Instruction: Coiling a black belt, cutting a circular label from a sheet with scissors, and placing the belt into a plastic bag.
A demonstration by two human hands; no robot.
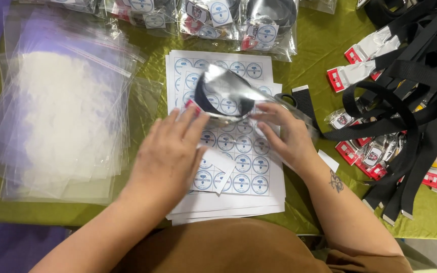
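Both hands hover palm-down over the sticker sheets (244, 162); the left hand (170, 154) and right hand (284, 134) pinch a clear bag (228, 93), apparently holding a coiled black belt, fingers loosely curled at its lower edge

Olive-green cloth (319, 45) covers the table (brightly lit), purple floor (6, 247) beside it.
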